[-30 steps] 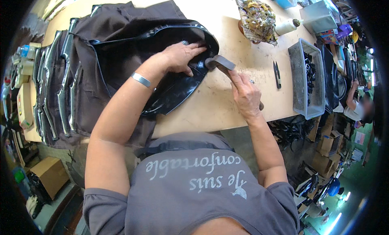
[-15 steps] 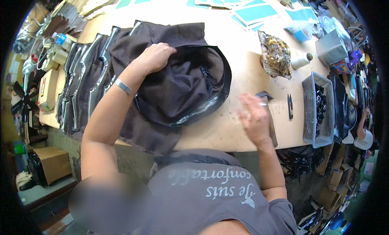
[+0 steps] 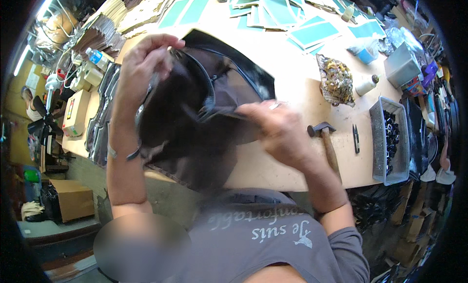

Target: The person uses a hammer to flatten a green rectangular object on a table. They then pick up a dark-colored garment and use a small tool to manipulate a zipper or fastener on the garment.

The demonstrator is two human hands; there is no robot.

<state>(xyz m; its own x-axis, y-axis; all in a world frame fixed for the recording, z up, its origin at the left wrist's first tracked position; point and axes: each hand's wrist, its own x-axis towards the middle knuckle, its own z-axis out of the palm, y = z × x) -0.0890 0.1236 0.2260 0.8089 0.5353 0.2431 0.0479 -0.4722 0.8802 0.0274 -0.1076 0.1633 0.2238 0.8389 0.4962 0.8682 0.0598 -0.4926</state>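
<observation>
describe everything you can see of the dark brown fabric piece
The dark brown fabric piece looks like cloth, with a glossy black, leather-like band along its far edge. It is loosely folded and partly lifted, its lower part reaching past the near edge of the table. The left hand holds it at its upper left; the right hand is at its right side, though blur hides the exact grip.

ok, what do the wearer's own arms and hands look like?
Both ungloved. Left hand: silvery bracelet around the forearm near the wrist; upper arm blurred out. Right hand: shiny ring, short grey sleeve.
</observation>
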